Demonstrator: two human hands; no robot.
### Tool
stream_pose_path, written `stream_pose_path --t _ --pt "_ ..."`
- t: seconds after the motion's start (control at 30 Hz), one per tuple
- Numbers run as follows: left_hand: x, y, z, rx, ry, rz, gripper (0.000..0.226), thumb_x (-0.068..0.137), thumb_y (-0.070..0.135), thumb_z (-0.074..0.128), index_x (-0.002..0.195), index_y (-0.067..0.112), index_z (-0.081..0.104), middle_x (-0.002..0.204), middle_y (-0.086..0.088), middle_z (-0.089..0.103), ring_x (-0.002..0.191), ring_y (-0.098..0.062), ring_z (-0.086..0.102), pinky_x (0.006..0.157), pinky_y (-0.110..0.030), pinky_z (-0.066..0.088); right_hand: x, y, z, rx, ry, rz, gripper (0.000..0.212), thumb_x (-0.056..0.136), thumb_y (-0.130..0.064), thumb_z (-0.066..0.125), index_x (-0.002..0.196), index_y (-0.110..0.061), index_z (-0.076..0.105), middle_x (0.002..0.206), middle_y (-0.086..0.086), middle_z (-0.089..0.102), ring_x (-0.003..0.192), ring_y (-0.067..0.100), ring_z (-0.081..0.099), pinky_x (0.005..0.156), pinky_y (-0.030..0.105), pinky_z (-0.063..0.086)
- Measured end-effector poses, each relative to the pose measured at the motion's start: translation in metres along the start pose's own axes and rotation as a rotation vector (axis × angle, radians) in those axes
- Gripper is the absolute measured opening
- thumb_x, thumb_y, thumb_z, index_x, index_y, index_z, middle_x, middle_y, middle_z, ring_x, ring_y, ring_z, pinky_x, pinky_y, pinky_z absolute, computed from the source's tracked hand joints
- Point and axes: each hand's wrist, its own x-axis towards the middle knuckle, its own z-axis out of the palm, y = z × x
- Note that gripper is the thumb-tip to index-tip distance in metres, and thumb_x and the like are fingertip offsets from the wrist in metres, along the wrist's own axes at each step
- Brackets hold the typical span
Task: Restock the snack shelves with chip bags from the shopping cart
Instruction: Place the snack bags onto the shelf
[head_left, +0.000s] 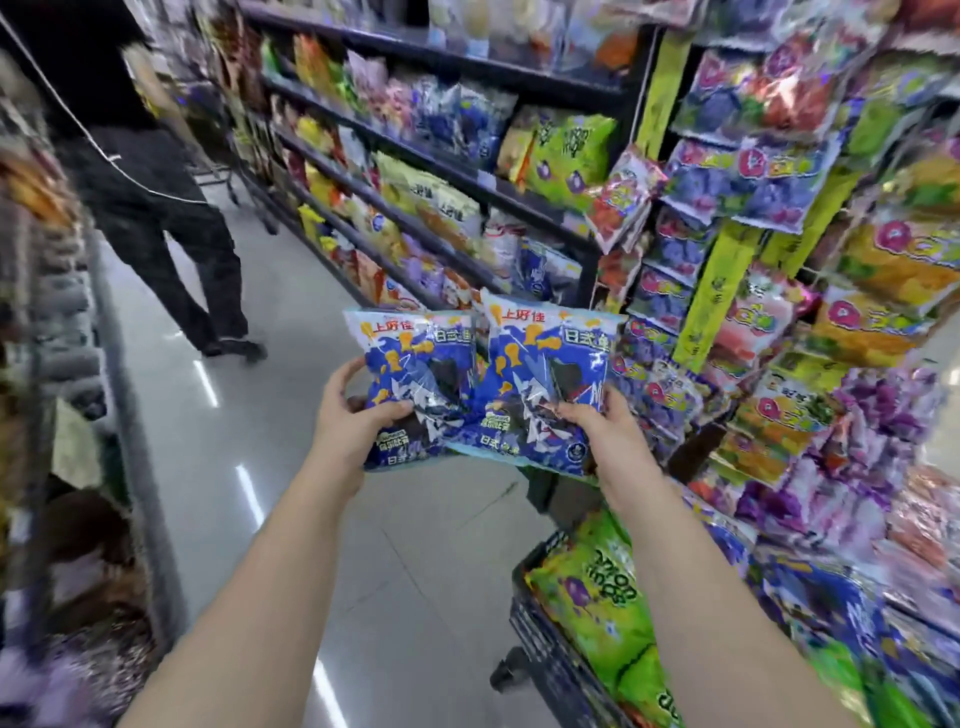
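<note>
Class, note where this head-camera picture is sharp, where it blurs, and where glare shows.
Head view: blue chip bags in the left hand and right hand are sharpest; the left shelf smears at the edge; light streaks glare on the floor.

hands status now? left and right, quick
Left hand: grip closed on the left blue chip bag.
Right hand: grip closed on the right blue chip bag.

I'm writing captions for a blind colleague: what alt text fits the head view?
The left hand grips one blue chip bag, the right hand a second blue chip bag beside it. A cart with green bags stands lower right by stocked snack shelves; a person in dark clothes is ahead.
</note>
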Motion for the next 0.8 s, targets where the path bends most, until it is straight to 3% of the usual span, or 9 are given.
stream_pose_path --t 0.17,0.27,0.43,0.6,0.67,0.8 --pt "0.072 0.023 -0.061 -0.027 0.085 0.036 0.077 0.072 -0.01 0.076 0.13 0.032 0.047 0.098 -0.016 0.065 0.07 -0.025 0.068 0.061 -0.033 0.059 0.058 -0.006 0.082 -0.02 -0.108 -0.024 0.062 0.06 -0.032 0.081 0.118 -0.029 0.058 0.11 -0.003 0.072 0.098 0.022 0.07 0.093 0.051 0.052" --pt "0.104 0.025 -0.089 -0.062 0.142 0.019 0.075 0.071 -0.012 0.075 0.127 0.032 0.049 0.098 -0.016 0.067 0.067 -0.021 0.07 0.057 -0.032 0.058 0.089 -0.005 0.12 -0.055 -0.155 -0.016 0.051 0.069 -0.026 0.083 0.115 -0.027 0.06 0.111 -0.001 0.072 0.099 0.023 0.07 0.094 0.052 0.052" --pt "0.16 0.029 -0.121 -0.154 0.192 -0.04 0.077 0.072 -0.011 0.074 0.13 0.032 0.049 0.096 -0.009 0.073 0.077 -0.028 0.07 0.07 -0.043 0.059 0.149 -0.005 0.178 -0.062 -0.218 0.002 0.048 0.08 -0.012 0.076 0.124 -0.02 0.058 0.109 0.002 0.073 0.097 0.023 0.071 0.088 0.045 0.055" --pt "0.244 0.049 -0.131 -0.167 0.215 -0.046 0.075 0.073 -0.011 0.072 0.129 0.033 0.049 0.096 -0.008 0.073 0.074 -0.025 0.071 0.064 -0.039 0.058 0.232 -0.014 0.232 -0.046 -0.268 -0.009 0.036 0.082 -0.008 0.073 0.111 -0.026 0.062 0.1 -0.003 0.075 0.091 0.019 0.072 0.074 0.032 0.058" --pt "0.286 0.061 -0.13 -0.168 0.203 -0.03 0.075 0.073 -0.011 0.072 0.129 0.032 0.048 0.095 -0.008 0.072 0.07 -0.022 0.071 0.06 -0.035 0.058 0.273 -0.023 0.248 -0.027 -0.295 -0.006 0.038 0.081 -0.009 0.073 0.114 -0.025 0.06 0.103 -0.002 0.075 0.09 0.019 0.073 0.068 0.029 0.058" --pt "0.376 0.095 -0.119 -0.124 0.186 0.007 0.075 0.073 -0.012 0.072 0.131 0.031 0.048 0.088 -0.006 0.07 0.066 -0.019 0.07 0.057 -0.034 0.057 0.358 -0.049 0.282 -0.019 -0.332 -0.001 0.055 0.076 -0.012 0.077 0.126 -0.017 0.056 0.111 0.005 0.072 0.092 0.022 0.072 0.073 0.034 0.058"
